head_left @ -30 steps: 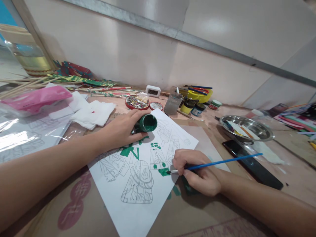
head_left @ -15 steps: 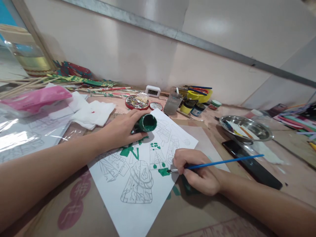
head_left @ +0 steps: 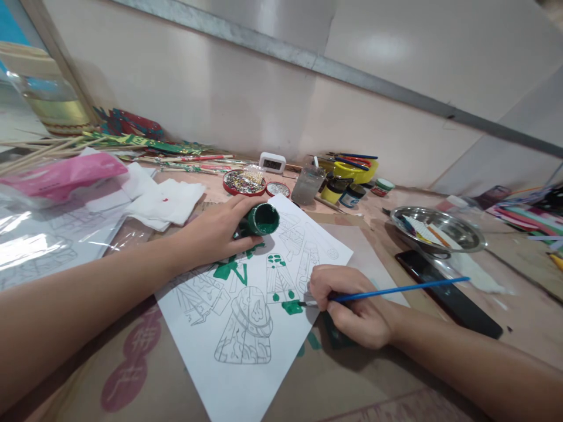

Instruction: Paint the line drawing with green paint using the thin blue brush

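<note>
My left hand (head_left: 222,231) is wrapped round a small jar of green paint (head_left: 265,220), its open mouth tilted toward me, over the top of a white sheet (head_left: 229,392). Pencil drawings cover the sheet, some parts filled with green. In my right hand (head_left: 352,305) is a blue paintbrush (head_left: 404,288), pinched near its bristles. The brush tip touches a green patch (head_left: 291,307) just below a drawn figure. Another pale sheet lies partly under the drawing.
Glitter tray (head_left: 244,182), white clock (head_left: 272,162), cup of cloudy water (head_left: 308,184) and paint jars (head_left: 352,195) stand behind the paper. To the right are a metal bowl (head_left: 470,231) and black phone (head_left: 448,293). White tissues (head_left: 169,202) and a pink packet (head_left: 70,176) lie left.
The brush tip and my right hand have shifted very slightly on the green patch. My left hand and the jar stay put.
</note>
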Demonstrator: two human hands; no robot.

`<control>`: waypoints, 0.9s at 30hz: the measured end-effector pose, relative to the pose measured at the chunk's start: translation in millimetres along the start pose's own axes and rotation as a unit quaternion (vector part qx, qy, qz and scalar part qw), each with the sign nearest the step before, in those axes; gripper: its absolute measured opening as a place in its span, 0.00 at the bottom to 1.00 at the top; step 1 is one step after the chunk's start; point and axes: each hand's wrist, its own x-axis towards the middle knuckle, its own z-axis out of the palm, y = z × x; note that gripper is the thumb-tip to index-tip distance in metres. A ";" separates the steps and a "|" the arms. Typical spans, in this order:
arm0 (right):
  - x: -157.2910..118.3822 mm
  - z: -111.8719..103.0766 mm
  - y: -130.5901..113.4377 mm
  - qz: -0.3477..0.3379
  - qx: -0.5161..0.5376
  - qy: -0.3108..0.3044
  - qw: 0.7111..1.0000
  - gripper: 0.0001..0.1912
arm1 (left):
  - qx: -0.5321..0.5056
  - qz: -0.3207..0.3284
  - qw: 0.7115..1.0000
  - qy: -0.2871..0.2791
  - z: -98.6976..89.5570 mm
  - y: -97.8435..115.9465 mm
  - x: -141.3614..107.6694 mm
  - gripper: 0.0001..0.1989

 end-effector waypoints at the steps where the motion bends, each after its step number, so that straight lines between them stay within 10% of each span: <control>1: -0.1 0.0 0.3 -0.002 0.010 0.005 1.000 0.07 | -0.001 -0.001 1.000 0.001 0.0 0.0 0.0 0.33; 27: -0.3 1.1 0.1 0.000 0.020 -0.024 1.000 0.06 | -0.002 -0.005 1.000 -0.008 -1.8 1.2 0.2 0.34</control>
